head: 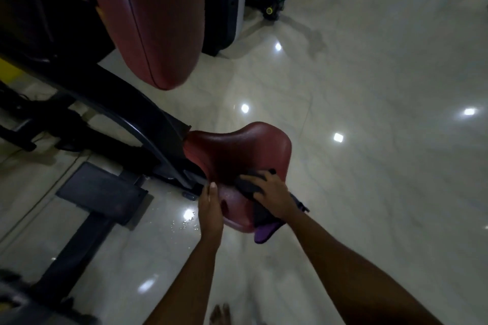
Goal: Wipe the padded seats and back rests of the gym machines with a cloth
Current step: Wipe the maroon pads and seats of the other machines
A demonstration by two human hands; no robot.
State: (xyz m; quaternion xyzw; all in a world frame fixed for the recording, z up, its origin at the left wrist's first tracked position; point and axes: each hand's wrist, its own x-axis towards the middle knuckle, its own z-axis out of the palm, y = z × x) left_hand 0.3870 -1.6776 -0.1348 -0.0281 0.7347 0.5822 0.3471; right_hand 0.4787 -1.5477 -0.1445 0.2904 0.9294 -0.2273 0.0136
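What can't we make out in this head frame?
- Near part of the seat: hidden by the right hand and cloth.
- Cloth's full extent: dark, partly under that hand.
- Left hand: edge-on at the seat's side; grip unclear.
- Back rest: top cut off by the frame edge.
- Machine frame: too dark for detail.

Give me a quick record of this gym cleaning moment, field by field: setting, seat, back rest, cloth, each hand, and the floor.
setting: dim gym, black machine frame
seat: red padded seat, low in view
back rest: red padded back rest, above the seat, no hand on it
cloth: dark cloth with purple edge, lying on the seat's near part
right hand: right hand pressing the cloth on the seat
left hand: left hand at the seat's left edge, no cloth
floor: glossy pale floor, droplets near the seat
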